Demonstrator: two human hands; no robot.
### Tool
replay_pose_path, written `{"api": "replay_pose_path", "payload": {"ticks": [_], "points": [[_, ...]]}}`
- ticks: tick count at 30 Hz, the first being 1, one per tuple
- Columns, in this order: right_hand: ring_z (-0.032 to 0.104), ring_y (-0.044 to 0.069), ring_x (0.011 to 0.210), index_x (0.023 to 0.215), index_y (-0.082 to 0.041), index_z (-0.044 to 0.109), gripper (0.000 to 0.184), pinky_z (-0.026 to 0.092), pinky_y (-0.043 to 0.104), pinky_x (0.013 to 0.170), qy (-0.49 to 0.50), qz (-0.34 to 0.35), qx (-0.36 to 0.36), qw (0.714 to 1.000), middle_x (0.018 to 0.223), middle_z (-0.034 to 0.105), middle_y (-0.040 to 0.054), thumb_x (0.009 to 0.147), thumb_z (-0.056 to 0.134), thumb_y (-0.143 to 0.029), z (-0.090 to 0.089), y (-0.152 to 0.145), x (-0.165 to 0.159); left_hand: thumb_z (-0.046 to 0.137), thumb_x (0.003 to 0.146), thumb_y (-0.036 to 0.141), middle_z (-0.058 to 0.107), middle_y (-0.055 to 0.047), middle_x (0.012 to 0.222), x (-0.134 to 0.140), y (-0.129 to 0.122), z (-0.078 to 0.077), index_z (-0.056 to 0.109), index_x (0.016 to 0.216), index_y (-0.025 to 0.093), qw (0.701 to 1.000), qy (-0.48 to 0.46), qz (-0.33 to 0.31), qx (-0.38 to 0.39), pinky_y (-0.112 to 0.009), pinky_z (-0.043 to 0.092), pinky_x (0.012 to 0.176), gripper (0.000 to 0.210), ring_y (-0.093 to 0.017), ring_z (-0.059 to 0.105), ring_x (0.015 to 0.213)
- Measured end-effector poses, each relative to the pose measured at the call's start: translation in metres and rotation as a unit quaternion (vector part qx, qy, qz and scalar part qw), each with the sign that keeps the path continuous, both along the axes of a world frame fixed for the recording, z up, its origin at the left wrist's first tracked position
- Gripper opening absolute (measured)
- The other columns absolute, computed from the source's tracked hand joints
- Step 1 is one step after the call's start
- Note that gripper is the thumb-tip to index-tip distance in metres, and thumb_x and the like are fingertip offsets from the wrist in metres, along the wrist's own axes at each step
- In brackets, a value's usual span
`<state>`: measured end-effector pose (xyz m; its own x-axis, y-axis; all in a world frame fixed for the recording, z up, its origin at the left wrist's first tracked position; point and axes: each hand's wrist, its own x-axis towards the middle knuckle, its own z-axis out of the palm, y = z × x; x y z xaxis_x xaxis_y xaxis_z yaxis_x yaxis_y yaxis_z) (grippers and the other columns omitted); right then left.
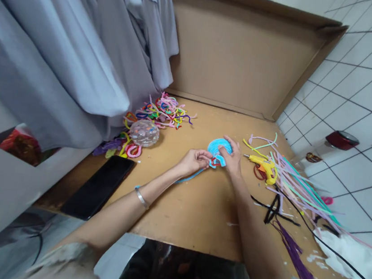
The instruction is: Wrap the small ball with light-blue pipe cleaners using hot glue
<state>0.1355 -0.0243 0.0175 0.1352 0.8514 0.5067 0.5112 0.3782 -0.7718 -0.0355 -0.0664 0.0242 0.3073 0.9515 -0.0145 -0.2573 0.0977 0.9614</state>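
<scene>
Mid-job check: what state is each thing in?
Blue coil: wound, held
Right hand: gripping the blue coil
Left hand: fingers closed at the coil's edge
Glue gun: lying down; heat unclear
Phone: flat, screen dark
Pipe cleaner pile: tangled
Purple tassel: strands loose
Grey cloth: hanging

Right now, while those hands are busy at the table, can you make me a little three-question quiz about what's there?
1. Pick one: what colour is the coil that the right hand holds?
A pink
B light blue
C black
2. True or false: the glue gun lies nearer the left hand than the right.
3. Which wrist wears the silver bracelet?

Key:
1. B, light blue.
2. False; it lies nearer the right hand.
3. The left one.
</scene>
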Motion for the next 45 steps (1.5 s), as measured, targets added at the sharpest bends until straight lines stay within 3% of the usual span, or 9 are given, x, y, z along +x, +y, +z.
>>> {"api": "replay_pose_path", "payload": {"ticks": [6,9,13,19,26,31,37,45], "points": [[0.051,0.028,0.124,0.119,-0.025,0.067,0.049,0.037,0.049,0.109,-0.026,-0.002,0.004,1.0,0.126,0.06,0.0104,0.083,0.054,-0.055,-0.001,-0.001,0.003,0.087,0.058,0.028,0.069,-0.002,0.064,-0.004,-0.007,0.001,0.072,0.085,0.01,1.0,-0.018,-0.019,-0.005,-0.022,0.043,0.058,0.036,-0.006,0.054,0.052],[0.046,0.03,0.131,0.119,-0.027,0.068,0.048,0.034,0.051,0.111,-0.029,-0.015,-0.005,0.999,0.135,0.057,0.0097,0.081,0.056,-0.053,-0.001,-0.001,0.002,0.09,0.053,0.036,0.07,-0.003,0.067,-0.01,-0.006,0.002,0.075,0.084,0.011,0.999,-0.045,0.015,0.002,-0.023,0.042,0.057,0.043,-0.006,0.052,0.052],[0.049,0.028,0.128,0.12,-0.026,0.067,0.046,0.036,0.049,0.111,-0.019,0.003,0.006,1.0,0.134,0.059,0.0093,0.083,0.053,-0.048,0.0,0.0,0.001,0.094,0.043,0.04,0.069,-0.003,0.063,-0.014,0.002,0.007,0.074,0.079,0.011,0.995,-0.078,0.061,-0.024,-0.023,0.044,0.055,0.05,-0.007,0.054,0.051],[0.047,0.028,0.13,0.123,-0.028,0.066,0.048,0.034,0.051,0.11,-0.051,-0.025,0.012,0.998,0.136,0.058,0.0094,0.086,0.05,-0.055,-0.002,-0.002,0.002,0.096,0.037,0.037,0.07,-0.001,0.064,-0.012,0.006,0.006,0.071,0.076,0.011,0.987,-0.121,0.091,-0.059,-0.021,0.048,0.055,0.053,-0.006,0.056,0.049],[0.046,0.03,0.13,0.118,-0.029,0.069,0.044,0.033,0.054,0.109,-0.077,-0.042,0.027,0.996,0.136,0.057,0.0102,0.087,0.05,-0.054,-0.003,-0.005,-0.001,0.095,0.044,0.026,0.073,-0.003,0.071,-0.013,0.003,-0.001,0.072,0.085,0.011,0.981,-0.165,0.079,-0.068,-0.027,0.055,0.072,0.049,-0.01,0.065,0.061],[0.046,0.03,0.129,0.115,-0.028,0.069,0.04,0.033,0.054,0.108,-0.078,-0.068,0.062,0.993,0.136,0.056,0.0104,0.085,0.054,-0.05,0.003,-0.01,-0.002,0.096,0.039,0.035,0.071,-0.002,0.066,-0.012,0.0,0.003,0.073,0.083,0.011,0.983,-0.14,0.103,-0.053,-0.025,0.052,0.062,0.055,-0.01,0.062,0.057],[0.054,0.027,0.118,0.104,-0.025,0.073,0.034,0.039,0.049,0.104,-0.083,-0.034,0.063,0.994,0.121,0.063,0.0107,0.086,0.053,-0.047,0.002,-0.009,-0.003,0.095,0.042,0.038,0.071,-0.002,0.065,-0.012,-0.003,0.007,0.073,0.079,0.011,0.983,-0.13,0.132,-0.013,-0.024,0.049,0.06,0.051,-0.01,0.061,0.058],[0.053,0.028,0.121,0.115,-0.024,0.069,0.042,0.04,0.049,0.103,-0.099,-0.036,0.064,0.992,0.125,0.063,0.0119,0.089,0.048,-0.05,0.001,-0.008,-0.002,0.096,0.044,0.025,0.072,0.0,0.069,-0.012,-0.005,0.01,0.072,0.08,0.011,0.975,-0.198,0.079,-0.055,-0.019,0.051,0.06,0.045,-0.006,0.062,0.057]]}}
